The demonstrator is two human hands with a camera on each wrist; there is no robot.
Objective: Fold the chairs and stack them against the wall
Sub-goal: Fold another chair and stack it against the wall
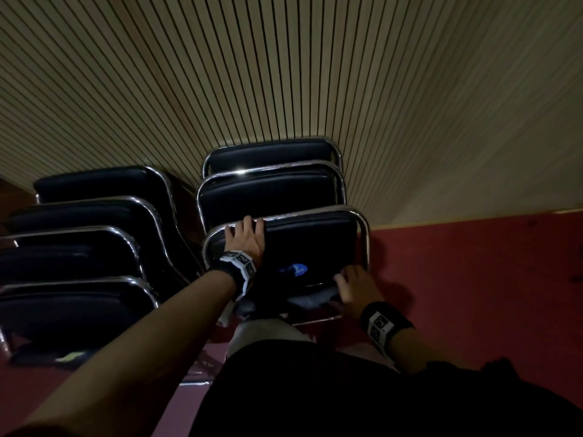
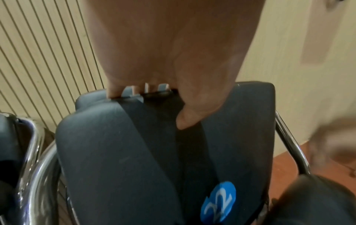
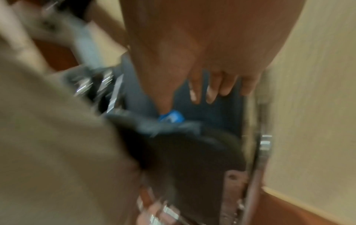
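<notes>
A black padded chair [image 1: 309, 244] with a chrome tube frame stands at the front of the right-hand row, leaning towards the slatted wall [image 1: 284, 74]. My left hand [image 1: 244, 234] grips the top left of its backrest; in the left wrist view the left hand [image 2: 173, 68] hooks over the backrest [image 2: 115, 152] with the thumb on the front. A round blue sticker [image 2: 218, 204] marks the backrest's lower part. My right hand [image 1: 355, 285] hovers at the lower right, above the seat [image 1: 312, 299]. The blurred right wrist view shows the right hand [image 3: 208, 85] with straight fingers holding nothing.
Two folded chairs [image 1: 271, 187] stand behind the held one, against the wall. A second row of several folded chairs [image 1: 82, 247] fills the left. Red floor [image 1: 473, 279] lies to the right. My light trouser leg [image 1: 265, 335] is just before the seat.
</notes>
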